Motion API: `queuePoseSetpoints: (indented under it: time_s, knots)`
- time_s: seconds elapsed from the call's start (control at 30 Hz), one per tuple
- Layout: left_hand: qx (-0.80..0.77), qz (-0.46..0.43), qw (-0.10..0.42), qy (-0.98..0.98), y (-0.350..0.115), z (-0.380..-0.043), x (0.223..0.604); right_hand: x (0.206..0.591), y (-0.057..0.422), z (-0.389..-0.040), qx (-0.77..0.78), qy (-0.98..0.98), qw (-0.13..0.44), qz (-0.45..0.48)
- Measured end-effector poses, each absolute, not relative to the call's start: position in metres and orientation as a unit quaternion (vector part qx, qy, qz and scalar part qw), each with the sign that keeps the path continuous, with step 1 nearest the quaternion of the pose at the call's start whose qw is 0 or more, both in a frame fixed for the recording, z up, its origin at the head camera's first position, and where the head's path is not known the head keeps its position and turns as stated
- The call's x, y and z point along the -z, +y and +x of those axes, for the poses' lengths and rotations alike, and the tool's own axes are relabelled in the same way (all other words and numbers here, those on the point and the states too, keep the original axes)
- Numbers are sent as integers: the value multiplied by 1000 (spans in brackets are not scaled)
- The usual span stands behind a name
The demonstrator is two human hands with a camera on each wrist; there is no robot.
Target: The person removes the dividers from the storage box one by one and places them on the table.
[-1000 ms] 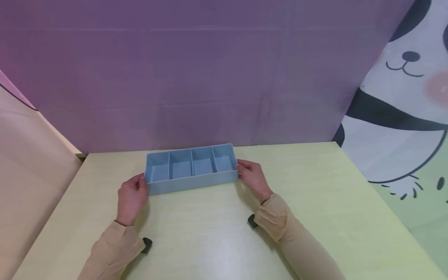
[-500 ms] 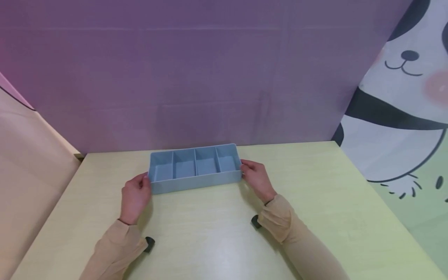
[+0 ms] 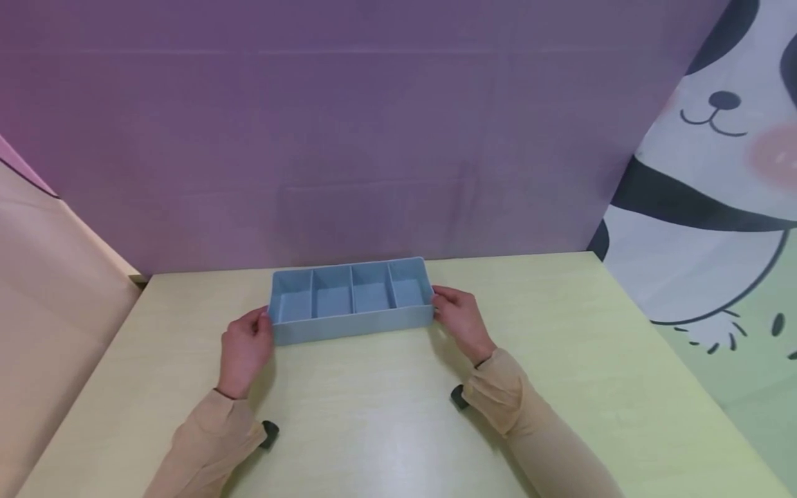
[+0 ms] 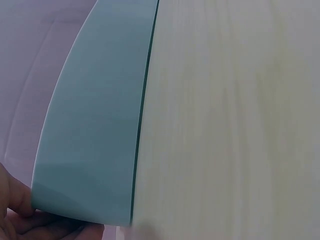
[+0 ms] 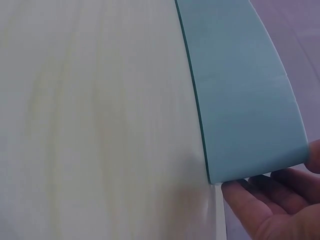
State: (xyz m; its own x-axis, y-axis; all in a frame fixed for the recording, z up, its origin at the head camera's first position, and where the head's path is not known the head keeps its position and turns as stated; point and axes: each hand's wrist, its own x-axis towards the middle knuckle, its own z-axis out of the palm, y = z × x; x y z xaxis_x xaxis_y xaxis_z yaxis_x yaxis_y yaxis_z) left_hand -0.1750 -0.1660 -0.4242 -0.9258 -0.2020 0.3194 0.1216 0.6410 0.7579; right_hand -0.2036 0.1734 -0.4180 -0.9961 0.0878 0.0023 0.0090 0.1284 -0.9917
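A blue four-compartment organizer tray (image 3: 351,324) lies near the table's back edge, its compartments bare. My left hand (image 3: 245,349) holds its left end, thumb up at the rim and fingers low against the end wall. At the opposite end my right hand (image 3: 462,319) grips in the same manner. The left wrist view shows the tray's long front wall (image 4: 95,125) with the fingers (image 4: 55,227) bent along its end. In the right wrist view, fingertips (image 5: 240,195) press the end wall while the thumb (image 5: 314,157) sits at the rim.
The pale wooden table (image 3: 373,408) stretches out in front of the tray. A purple cloth backdrop (image 3: 349,138) rises right behind it. A panda-printed sheet (image 3: 716,180) hangs on the right, and a light cloth (image 3: 56,297) on the left.
The tray has slid a little to the right along the table, both hands moving with it and keeping hold of its ends. Most of that shift came in the first half second.
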Motion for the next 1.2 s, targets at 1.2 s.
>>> queuePoseSetpoints:
  time_s: [1.2]
  knots:
    - [441, 12, 165, -882, -144, -180, 426, 416, 197, -197, -662, -747, 25, -59]
